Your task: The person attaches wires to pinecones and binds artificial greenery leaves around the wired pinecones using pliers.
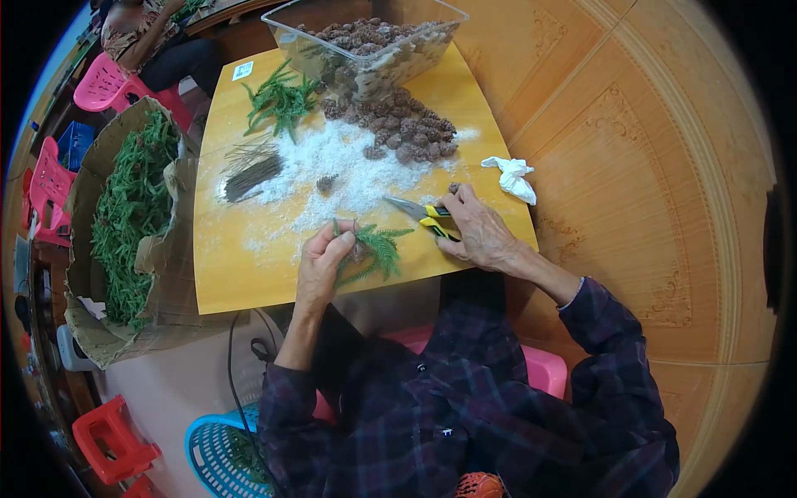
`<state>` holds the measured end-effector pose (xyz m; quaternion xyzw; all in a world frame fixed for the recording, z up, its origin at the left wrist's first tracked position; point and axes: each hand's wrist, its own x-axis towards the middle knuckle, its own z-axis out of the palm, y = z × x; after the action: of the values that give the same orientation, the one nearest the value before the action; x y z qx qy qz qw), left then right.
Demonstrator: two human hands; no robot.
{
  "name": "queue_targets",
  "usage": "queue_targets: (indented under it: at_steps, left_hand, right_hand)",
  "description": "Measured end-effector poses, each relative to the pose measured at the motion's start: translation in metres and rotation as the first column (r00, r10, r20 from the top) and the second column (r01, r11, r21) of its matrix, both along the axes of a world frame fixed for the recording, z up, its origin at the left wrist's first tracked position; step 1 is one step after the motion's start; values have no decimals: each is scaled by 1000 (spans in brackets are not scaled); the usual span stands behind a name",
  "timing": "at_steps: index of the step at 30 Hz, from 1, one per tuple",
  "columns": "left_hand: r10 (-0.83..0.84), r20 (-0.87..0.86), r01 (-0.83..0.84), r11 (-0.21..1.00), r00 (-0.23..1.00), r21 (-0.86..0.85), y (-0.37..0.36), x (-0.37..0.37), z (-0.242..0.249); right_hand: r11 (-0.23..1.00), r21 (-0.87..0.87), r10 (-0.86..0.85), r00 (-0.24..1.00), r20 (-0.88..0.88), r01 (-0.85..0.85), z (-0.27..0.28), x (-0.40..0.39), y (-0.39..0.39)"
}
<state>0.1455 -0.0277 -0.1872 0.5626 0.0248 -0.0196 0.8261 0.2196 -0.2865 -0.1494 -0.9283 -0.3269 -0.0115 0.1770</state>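
Note:
My left hand (322, 253) pinches a green artificial pine sprig (378, 249) between thumb and fingers, close over the near part of the yellow table (249, 286). In my right hand (477, 226) is a pair of pliers (427, 214) with yellow and black handles, spread apart, jaws pointing left toward the sprig. A small brown pine cone (454, 188) shows right at the fingertips of that hand. Between the hands and the far pile lies white flaky powder (332, 187), with a single pine cone (326, 183) on it. A bundle of thin dark wires (251, 176) lies left of the powder.
A clear plastic bin (365, 62) of pine cones stands at the far end, with loose cones (407, 129) before it. More green sprigs (282, 100) and a crumpled white tissue (512, 178) lie on the table. A cardboard box (83, 187) of greenery stands left; another person (149, 50) sits beyond.

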Motion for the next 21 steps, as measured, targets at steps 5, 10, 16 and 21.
queue_targets:
  at_steps: [5, 10, 16, 21]
  left_hand:
    - [20, -16, -20, 1000, 1000, -1, 0, 0, -2]
    - [44, -5, -44, 999, 999, 1, 1, 2, -8]
    - [18, -31, -19, 999, 999, -27, -2, 0, 3]
    - [18, -26, -19, 999, 999, -42, -1, 0, -2]
  right_hand:
    - [995, -8, -96, 995, 25, 96, 3, 4, 5]
    - [997, 57, -65, 987, 145, 57, 28, -1, 13]
    - [998, 44, 23, 972, 234, -34, 42, -3, 28]
    - [997, 27, 64, 952, 301, -75, 44, 2, 32]
